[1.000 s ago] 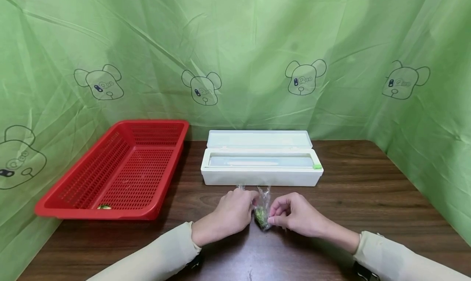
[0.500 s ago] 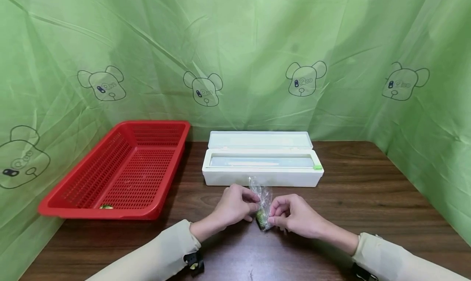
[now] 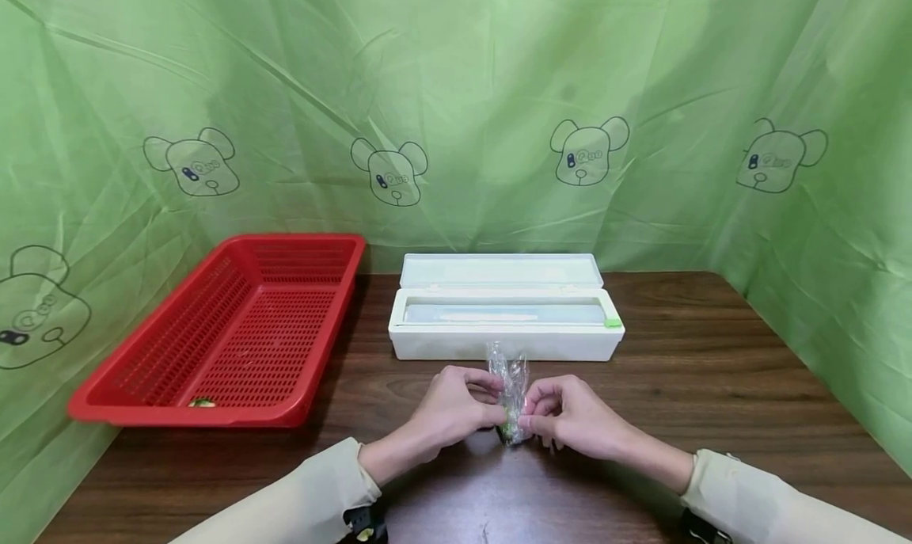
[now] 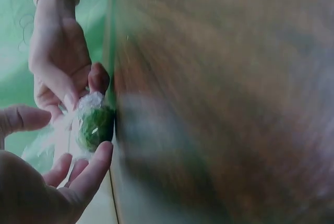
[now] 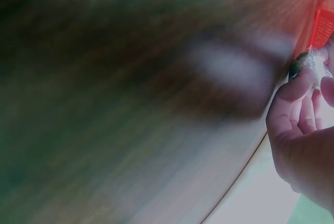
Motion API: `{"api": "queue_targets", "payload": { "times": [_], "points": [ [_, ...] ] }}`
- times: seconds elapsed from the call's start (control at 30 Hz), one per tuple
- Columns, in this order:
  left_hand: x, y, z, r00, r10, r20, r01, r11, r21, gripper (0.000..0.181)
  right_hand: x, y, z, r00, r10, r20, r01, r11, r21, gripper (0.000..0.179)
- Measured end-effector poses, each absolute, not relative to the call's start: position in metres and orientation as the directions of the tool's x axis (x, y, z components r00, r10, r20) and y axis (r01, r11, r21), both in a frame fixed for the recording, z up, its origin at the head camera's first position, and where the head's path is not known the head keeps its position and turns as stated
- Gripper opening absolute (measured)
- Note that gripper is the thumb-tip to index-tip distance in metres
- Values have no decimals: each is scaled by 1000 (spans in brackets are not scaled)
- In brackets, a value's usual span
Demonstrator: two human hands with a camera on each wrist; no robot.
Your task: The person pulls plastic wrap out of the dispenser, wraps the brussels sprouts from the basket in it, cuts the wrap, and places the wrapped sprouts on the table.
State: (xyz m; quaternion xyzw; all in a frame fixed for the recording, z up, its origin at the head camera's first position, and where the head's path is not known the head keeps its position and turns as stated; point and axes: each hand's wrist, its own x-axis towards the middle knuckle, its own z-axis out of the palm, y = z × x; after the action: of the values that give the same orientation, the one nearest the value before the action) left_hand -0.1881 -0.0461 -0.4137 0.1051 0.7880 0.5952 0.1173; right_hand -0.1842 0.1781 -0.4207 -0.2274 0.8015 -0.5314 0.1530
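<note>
A small round green vegetable [image 4: 95,129], wrapped in clear cling film [image 3: 514,378], sits on the table between the two hands. Loose film ends stick up from it toward the white box. My right hand [image 3: 580,419] pinches the wrapped piece on its right side between thumb and forefinger. On the other side, my left hand [image 3: 456,408] has thumb and fingers spread apart, the thumb right at the vegetable and the forefinger beside the upright film. In the right wrist view the wrapped piece is partly hidden behind the right fingers.
Behind the hands stands a long white cling film dispenser [image 3: 507,344], lid raised, with a green tab at its right end. To the left is a red perforated basket [image 3: 299,413] with a small green piece [image 3: 202,402] near its front. Green curtains [image 3: 492,69] enclose the brown wooden table [image 3: 712,346].
The left fingers have come off the film, spread, and the thumb has moved right onto the vegetable. The film ends now stand up. The right hand keeps its pinch in place.
</note>
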Motion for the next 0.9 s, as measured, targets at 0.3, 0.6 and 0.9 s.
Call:
{"api": "queue_targets", "payload": {
  "times": [0.3, 0.6, 0.9],
  "points": [
    [-184, -41, -416, -943, 319, 91, 223, 407, 885, 40, -186, 174, -418, -877, -478, -55, -135, 355, -925, 21],
    [-182, -35, -414, -957, 282, 69, 182, 399, 899, 54, -194, 165, -416, -943, -295, -156, 63, 300, -952, 41],
    [-178, -35, -416, -939, 304, 161, 283, 416, 864, 37, -199, 162, -415, -924, -292, -245, 200, 174, -964, 39]
  ]
}}
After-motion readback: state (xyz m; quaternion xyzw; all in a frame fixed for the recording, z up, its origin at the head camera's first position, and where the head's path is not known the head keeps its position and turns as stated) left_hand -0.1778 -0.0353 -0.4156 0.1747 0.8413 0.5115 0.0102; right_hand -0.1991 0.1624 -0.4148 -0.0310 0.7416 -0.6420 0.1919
